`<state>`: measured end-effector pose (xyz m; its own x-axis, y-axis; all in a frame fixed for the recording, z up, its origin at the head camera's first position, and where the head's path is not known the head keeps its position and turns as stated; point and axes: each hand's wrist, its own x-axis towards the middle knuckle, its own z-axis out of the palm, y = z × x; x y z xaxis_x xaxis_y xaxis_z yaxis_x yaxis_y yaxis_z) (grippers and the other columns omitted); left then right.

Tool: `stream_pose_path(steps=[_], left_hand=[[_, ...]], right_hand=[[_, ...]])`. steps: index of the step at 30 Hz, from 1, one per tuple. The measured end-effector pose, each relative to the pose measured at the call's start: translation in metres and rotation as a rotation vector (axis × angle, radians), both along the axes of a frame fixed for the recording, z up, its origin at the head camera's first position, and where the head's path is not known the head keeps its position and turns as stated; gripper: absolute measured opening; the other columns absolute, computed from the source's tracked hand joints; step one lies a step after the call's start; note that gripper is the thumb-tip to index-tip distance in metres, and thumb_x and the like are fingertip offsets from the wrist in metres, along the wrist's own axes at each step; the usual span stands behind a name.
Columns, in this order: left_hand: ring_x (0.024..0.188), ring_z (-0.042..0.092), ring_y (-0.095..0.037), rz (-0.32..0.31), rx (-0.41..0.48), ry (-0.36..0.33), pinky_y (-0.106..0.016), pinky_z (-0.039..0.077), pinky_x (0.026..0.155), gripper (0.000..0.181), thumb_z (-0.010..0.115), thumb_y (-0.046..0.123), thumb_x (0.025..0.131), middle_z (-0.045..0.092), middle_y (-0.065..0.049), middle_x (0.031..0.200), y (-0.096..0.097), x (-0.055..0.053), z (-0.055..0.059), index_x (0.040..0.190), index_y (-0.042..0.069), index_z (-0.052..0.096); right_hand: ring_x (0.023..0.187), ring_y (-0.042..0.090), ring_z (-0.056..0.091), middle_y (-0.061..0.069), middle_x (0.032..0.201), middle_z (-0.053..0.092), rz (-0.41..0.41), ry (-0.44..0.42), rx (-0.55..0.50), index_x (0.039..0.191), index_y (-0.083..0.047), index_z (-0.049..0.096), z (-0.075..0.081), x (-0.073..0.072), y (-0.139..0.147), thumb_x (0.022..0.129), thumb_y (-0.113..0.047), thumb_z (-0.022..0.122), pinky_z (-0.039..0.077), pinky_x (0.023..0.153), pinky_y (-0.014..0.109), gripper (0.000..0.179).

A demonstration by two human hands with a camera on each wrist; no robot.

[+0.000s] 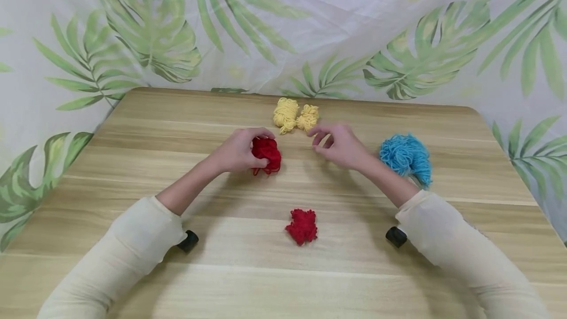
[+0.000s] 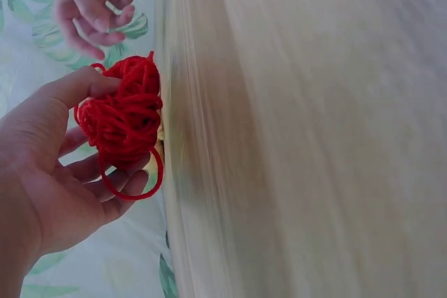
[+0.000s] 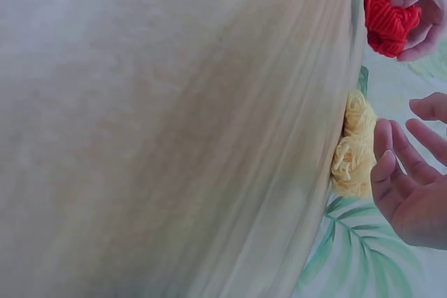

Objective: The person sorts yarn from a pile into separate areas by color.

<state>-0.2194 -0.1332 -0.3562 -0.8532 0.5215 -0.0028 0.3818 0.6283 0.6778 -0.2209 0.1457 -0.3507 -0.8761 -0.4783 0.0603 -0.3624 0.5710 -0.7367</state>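
Note:
In the head view my left hand grips a bundle of red yarn between thumb and fingers, above the wooden table. The left wrist view shows the red yarn with a loose loop hanging past the fingertips. Across from it, my right hand hovers with bent, relaxed fingers and nothing between them. Beyond the hands, two yellow yarn bundles lie side by side near the table's back edge. A smaller red yarn piece rests nearer the front, in the middle.
A blue yarn bundle lies on the wooden table, right of and partly behind the right forearm. Behind the table's back edge hangs a white cloth printed with green leaves. Black cylindrical pieces show at both sleeves.

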Motion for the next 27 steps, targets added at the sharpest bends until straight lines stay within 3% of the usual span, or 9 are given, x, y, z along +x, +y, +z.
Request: stream_pose_path(steps=[6, 16, 27], left_hand=[[0.105, 0.065, -0.030, 0.009, 0.000, 0.021, -0.042, 0.055, 0.090, 0.053, 0.081, 0.004, 0.079, 0.070, -0.019, 0.119, -0.011, 0.002, -0.002, 0.129, -0.004, 0.064], [0.104, 0.065, -0.030, 0.045, -0.004, -0.004, -0.043, 0.056, 0.087, 0.052, 0.077, 0.002, 0.082, 0.070, -0.018, 0.117, -0.029, 0.005, -0.001, 0.131, -0.003, 0.063], [0.099, 0.066, -0.030, 0.076, 0.003, 0.015, -0.039, 0.055, 0.081, 0.048, 0.076, 0.000, 0.082, 0.070, -0.019, 0.115, -0.050, 0.005, 0.000, 0.129, -0.003, 0.064]], right_hand=[[0.076, 0.025, 0.069, 0.014, 0.095, 0.072, 0.051, -0.024, -0.014, 0.120, 0.007, 0.069, -0.003, 0.009, 0.002, 0.092, 0.005, 0.068, 0.058, 0.072, 0.034, 0.028], [0.077, 0.020, 0.068, 0.010, 0.094, 0.072, 0.139, -0.070, -0.003, 0.122, 0.006, 0.068, -0.007, 0.021, 0.002, 0.092, 0.004, 0.069, 0.059, 0.074, 0.032, 0.030], [0.079, 0.019, 0.069, 0.011, 0.095, 0.073, 0.231, -0.082, -0.023, 0.119, 0.007, 0.068, -0.005, 0.028, -0.002, 0.092, 0.003, 0.072, 0.060, 0.078, 0.040, 0.028]])
